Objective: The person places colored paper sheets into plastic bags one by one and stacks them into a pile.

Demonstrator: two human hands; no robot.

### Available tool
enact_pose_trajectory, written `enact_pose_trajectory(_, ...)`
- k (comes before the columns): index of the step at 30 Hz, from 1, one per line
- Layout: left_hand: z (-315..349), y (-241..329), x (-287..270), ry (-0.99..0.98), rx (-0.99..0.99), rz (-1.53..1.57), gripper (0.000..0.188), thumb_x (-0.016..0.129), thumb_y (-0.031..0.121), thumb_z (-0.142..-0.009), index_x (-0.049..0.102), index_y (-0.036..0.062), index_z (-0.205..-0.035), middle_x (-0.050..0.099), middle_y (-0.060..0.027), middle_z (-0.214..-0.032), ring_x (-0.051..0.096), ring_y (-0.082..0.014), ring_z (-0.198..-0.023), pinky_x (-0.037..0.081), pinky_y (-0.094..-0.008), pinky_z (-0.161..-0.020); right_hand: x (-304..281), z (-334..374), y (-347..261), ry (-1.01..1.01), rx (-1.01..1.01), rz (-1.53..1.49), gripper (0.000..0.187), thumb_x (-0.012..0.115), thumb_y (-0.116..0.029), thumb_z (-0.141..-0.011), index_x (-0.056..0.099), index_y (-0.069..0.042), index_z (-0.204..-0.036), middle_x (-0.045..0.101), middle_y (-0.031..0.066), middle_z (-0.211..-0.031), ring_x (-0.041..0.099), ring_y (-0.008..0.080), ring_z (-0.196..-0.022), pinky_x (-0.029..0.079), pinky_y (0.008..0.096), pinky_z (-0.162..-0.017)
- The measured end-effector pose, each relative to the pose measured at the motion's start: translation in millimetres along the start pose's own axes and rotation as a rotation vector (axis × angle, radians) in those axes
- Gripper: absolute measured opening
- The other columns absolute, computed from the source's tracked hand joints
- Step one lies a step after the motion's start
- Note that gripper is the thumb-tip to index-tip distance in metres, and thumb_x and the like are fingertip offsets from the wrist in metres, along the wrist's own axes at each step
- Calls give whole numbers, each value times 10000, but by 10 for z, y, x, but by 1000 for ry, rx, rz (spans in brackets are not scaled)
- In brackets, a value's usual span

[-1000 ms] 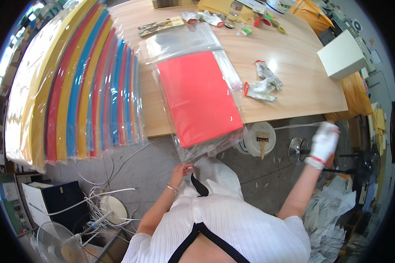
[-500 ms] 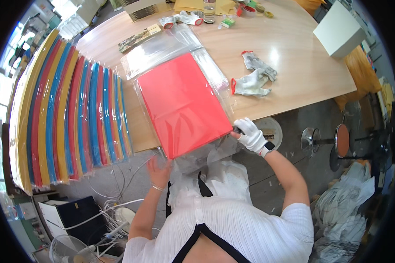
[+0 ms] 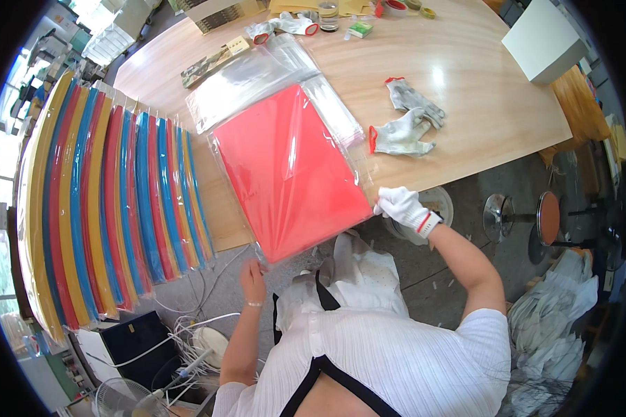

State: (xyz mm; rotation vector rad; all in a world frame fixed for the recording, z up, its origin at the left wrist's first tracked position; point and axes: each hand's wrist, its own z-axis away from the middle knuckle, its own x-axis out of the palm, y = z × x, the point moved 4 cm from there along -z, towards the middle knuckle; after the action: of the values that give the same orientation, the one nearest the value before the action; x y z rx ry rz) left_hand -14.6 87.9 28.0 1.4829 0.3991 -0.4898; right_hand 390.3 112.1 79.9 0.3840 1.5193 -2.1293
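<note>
A flat clear plastic bag with a red sheet-like item inside (image 3: 292,174) lies on the table, its near end jutting past the table edge. Bare fingers of my left hand (image 3: 254,283) are closed at the bag's near left corner. My right hand (image 3: 404,207), in a white glove, pinches the near right corner. Beyond the red item lie flat clear plastic bags (image 3: 250,80), partly covered by it. To the left stands a long row of bagged yellow, red and blue items (image 3: 118,201), packed side by side.
Spare white gloves (image 3: 403,132) lie on the table (image 3: 480,118) at right, with another pair (image 3: 281,28) at the back. A glass (image 3: 328,17) and a small green box (image 3: 360,29) stand there too. A white box (image 3: 543,43) sits far right; a round stool (image 3: 549,219) stands below.
My left hand's spread fingers have closed at the bag's corner. My right hand has turned slightly, still at its corner. The clear flap hanging off the bag's near end no longer shows.
</note>
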Motion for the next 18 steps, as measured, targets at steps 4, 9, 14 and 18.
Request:
enact_pose_trajectory(4,-224,-521,300,185,-180,68,299,449,220,-919,498,32,-692,475,-35,-552,499,-151,-525,370,-296,-487,221,-197,-64,294,-52,651,225,447,-287,-845,541,-89,-791,608,151,-657,595,343,-613,466,456,-563)
enact_pose_trajectory(9,-138,-440,418,171,-615,552,255,447,288,-926,519,68,-819,551,-3,-680,553,-113,-608,410,-247,-480,234,-204,-119,302,11,632,175,467,-254,-824,528,-92,-798,600,160,-690,594,343,-658,455,467,-568)
enact_pose_trajectory(14,-112,21,411,185,-774,1126,240,512,301,-892,513,70,-959,587,-19,-798,586,-121,-668,460,-231,-502,226,-182,-197,276,-141,597,93,473,-181,-808,512,-96,-808,580,140,-737,579,327,-709,448,459,-595)
enact_pose_trajectory(18,-166,226,221,-1,-707,948,260,581,252,-842,522,39,-979,587,-40,-867,586,-134,-697,478,-259,-561,114,-147,-169,226,-74,533,119,466,-204,-797,522,-100,-811,590,141,-765,574,340,-733,446,463,-623)
